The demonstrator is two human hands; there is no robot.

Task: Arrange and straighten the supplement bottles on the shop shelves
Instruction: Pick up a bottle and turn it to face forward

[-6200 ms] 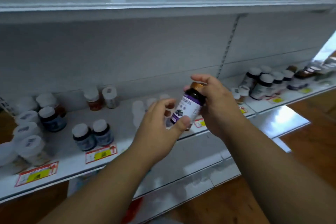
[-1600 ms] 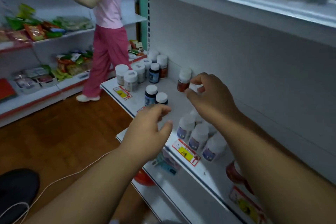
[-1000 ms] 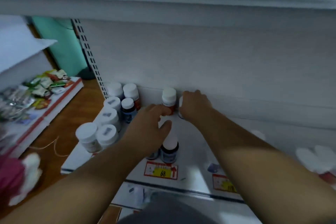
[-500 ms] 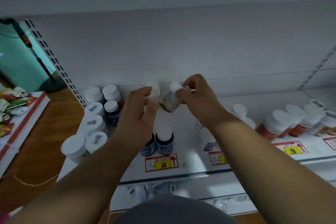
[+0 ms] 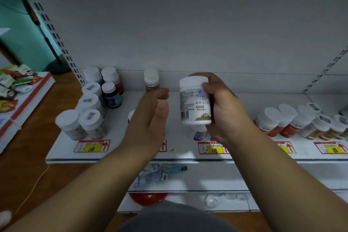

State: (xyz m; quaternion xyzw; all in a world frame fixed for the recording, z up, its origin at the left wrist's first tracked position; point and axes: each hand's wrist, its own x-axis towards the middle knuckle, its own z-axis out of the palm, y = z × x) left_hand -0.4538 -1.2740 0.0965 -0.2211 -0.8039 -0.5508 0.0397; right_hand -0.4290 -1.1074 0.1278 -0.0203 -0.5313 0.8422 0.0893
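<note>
White-capped bottles [image 5: 82, 111] clustered at left of frame on the white shelf [image 5: 120, 149], a yellow price tag [image 5: 91, 146] before them. Left hand [image 5: 148, 120] at centre, fingers relaxed, holding nothing. White supplement bottle [image 5: 194, 100] upright right of centre, above the shelf, gripped by right hand [image 5: 224, 107]. Red-labelled bottles [image 5: 286, 122] at far right.

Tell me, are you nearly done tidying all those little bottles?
Not nearly. The bottles at the left end stand upright in a group, so that part looks done. Right now the right hand holds a white bottle up off the shelf, and the left hand is open beside it. It needs a spot, and the bottles on the right lean crookedly.
</note>
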